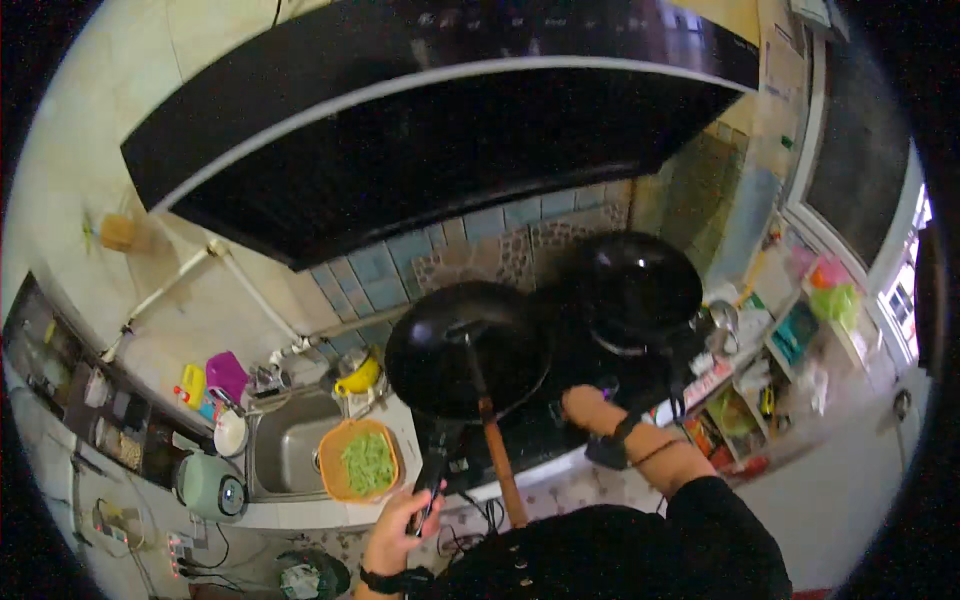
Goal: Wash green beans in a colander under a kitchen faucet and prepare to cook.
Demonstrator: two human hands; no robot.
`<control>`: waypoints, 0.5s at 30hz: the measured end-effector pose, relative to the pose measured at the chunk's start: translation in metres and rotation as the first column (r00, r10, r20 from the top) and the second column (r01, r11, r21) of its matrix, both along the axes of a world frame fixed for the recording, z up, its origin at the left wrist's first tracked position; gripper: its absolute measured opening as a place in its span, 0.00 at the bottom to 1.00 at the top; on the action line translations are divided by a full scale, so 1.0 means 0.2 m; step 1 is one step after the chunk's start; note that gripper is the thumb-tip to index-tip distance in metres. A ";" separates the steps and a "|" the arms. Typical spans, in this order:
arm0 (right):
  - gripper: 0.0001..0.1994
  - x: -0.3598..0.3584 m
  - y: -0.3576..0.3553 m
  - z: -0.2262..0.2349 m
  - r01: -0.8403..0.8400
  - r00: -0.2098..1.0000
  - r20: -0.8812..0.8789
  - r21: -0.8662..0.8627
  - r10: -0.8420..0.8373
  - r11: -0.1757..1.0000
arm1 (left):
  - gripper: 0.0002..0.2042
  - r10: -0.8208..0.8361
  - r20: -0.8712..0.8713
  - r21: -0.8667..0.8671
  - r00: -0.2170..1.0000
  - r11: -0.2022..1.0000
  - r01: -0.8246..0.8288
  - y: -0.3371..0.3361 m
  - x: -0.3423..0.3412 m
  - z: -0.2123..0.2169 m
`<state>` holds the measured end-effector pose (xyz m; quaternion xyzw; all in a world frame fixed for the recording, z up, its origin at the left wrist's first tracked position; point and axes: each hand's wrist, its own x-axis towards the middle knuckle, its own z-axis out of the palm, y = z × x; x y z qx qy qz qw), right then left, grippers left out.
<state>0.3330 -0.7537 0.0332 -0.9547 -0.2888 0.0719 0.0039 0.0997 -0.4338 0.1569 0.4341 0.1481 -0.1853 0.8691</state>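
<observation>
black sleeves, black wristbands, 2 bare hands (400, 528)

Round black metal wok (465, 345), empty, dark inside, sits tilted slightly on the black stove, left of a second black pan. Its long black handle (435, 465) runs down toward you; your left hand (400, 530) grips the end. A wooden-handled spatula (495, 440) rests in it.

White counter (405, 425) w/ two black woks (465, 350), orange basket (360, 462), green kettle (208, 485).
</observation>
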 end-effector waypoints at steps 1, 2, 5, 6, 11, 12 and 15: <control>0.07 0.01 0.02 -0.04 0.056 0.998 -0.031 -0.013 -0.056 0.998 | 0.18 0.008 0.024 -0.031 1.000 0.999 -0.007 -0.03 0.00 0.00; 0.07 0.02 0.04 -0.08 0.109 0.991 -0.070 -0.030 -0.111 0.994 | 0.17 0.016 0.040 -0.064 0.999 0.998 -0.013 -0.05 -0.02 -0.01; 0.07 0.00 0.06 -0.02 0.037 0.999 -0.025 -0.025 -0.037 0.999 | 0.17 0.134 -0.030 -0.158 0.990 0.978 -0.137 -0.10 -0.05 -0.05; 0.07 -0.01 0.05 0.00 0.017 1.000 -0.022 -0.021 -0.017 1.000 | 0.17 0.154 -0.026 -0.154 0.988 0.976 -0.156 -0.15 -0.08 -0.05; 0.08 -0.03 0.05 -0.12 -0.035 0.999 0.035 0.024 0.034 0.999 | 0.15 0.503 -0.035 -0.031 0.864 0.863 -0.504 -0.23 -0.21 -0.04; 0.08 -0.03 0.04 -0.13 -0.043 0.998 0.035 0.035 0.042 0.998 | 0.14 0.545 -0.011 -0.022 0.838 0.838 -0.545 -0.24 -0.26 -0.03; 0.04 -0.10 0.01 -0.11 -0.074 0.956 0.292 0.100 0.042 0.992 | 0.12 0.644 0.076 0.051 0.762 0.760 -0.648 -0.19 -0.42 -0.09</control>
